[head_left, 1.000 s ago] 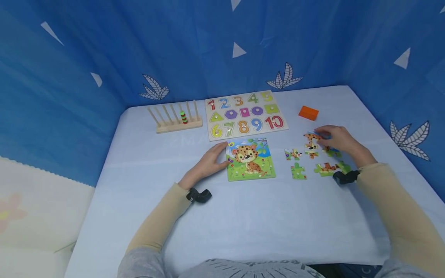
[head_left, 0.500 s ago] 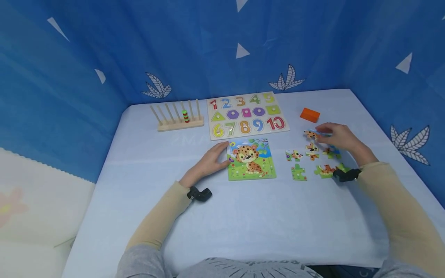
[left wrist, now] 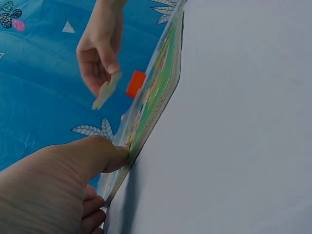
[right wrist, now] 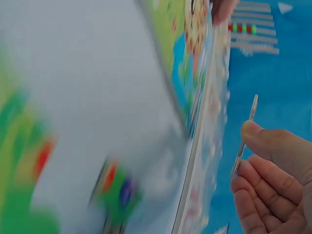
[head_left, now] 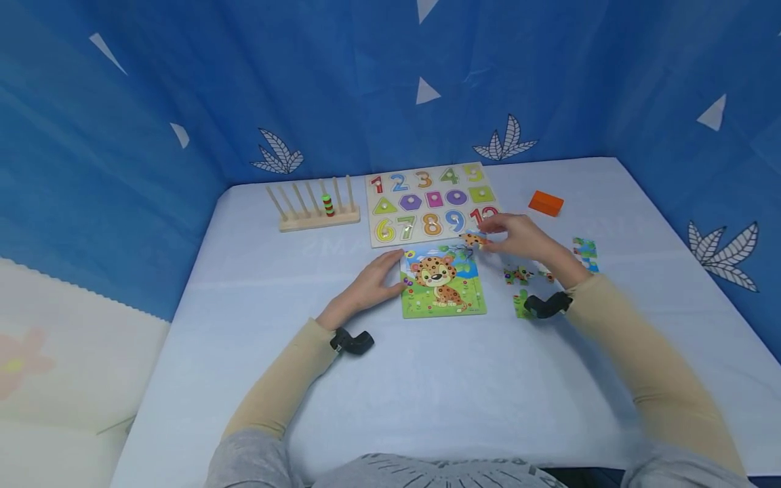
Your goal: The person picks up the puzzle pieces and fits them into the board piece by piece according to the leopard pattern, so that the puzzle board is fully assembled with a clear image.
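Note:
A square picture board (head_left: 448,288) with a spotted leopard cub lies flat on the table. My left hand (head_left: 365,283) rests at its left edge, thumb and fingers spread and touching it; in the left wrist view the thumb (left wrist: 105,153) lies against the edge. My right hand (head_left: 518,236) pinches a puzzle piece (head_left: 472,239) between thumb and fingers, just above the board's far right corner. Edge-on, that thin piece (right wrist: 247,131) shows in the right wrist view. Several loose puzzle pieces (head_left: 518,274) lie right of the board, partly hidden by my right arm.
Behind the board lies a number-and-shape board (head_left: 421,217). A wooden peg stand (head_left: 320,217) with green and red rings is at the back left. An orange block (head_left: 546,202) sits at the back right. Blue curtains (head_left: 342,81) border the white table (head_left: 457,393).
My right hand has lifted a puzzle piece from the loose ones on the right and carried it left to the picture board's far corner. My left hand has stayed at the board's left edge.

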`<state>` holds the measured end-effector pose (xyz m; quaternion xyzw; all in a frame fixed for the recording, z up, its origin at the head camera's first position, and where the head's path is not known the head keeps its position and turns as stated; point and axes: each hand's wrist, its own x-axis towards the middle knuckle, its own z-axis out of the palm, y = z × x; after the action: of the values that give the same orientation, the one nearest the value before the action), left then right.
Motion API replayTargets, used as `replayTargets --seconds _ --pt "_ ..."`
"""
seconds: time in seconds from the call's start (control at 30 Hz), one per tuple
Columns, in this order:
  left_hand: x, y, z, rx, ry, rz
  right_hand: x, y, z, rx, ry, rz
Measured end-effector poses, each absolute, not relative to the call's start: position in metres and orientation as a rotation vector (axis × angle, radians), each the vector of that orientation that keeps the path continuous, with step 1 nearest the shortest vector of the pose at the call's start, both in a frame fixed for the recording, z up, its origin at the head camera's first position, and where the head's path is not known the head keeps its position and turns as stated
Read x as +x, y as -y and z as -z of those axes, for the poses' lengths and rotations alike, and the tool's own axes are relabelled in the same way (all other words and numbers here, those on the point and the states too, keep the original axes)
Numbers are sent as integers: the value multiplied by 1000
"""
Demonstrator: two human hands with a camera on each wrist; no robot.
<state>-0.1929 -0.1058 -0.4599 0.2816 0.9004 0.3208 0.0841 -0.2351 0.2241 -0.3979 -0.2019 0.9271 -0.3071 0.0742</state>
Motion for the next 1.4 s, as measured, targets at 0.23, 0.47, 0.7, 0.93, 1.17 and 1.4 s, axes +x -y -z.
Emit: replayTargets --seconds 0.23,0.47,0.7,0.93,1.17,1.4 --pt "-193 107 460 848 -2678 -979 -237 -169 404 -844 -2676 862" --pt "-194 107 461 856 -2679 -973 -238 -150 415 -845 -2670 757" --pt "-194 107 461 856 -2682 -971 -237 -149 418 -860 -2674 735" --pt "-193 108 461 845 -2679 -967 -238 -148 419 -860 -2677 713" --pt "-194 109 461 847 -2689 -963 -238 -142 415 -951 -2668 743" --pt "-194 109 462 858 -2688 -963 -237 -140 410 -973 -2629 747"
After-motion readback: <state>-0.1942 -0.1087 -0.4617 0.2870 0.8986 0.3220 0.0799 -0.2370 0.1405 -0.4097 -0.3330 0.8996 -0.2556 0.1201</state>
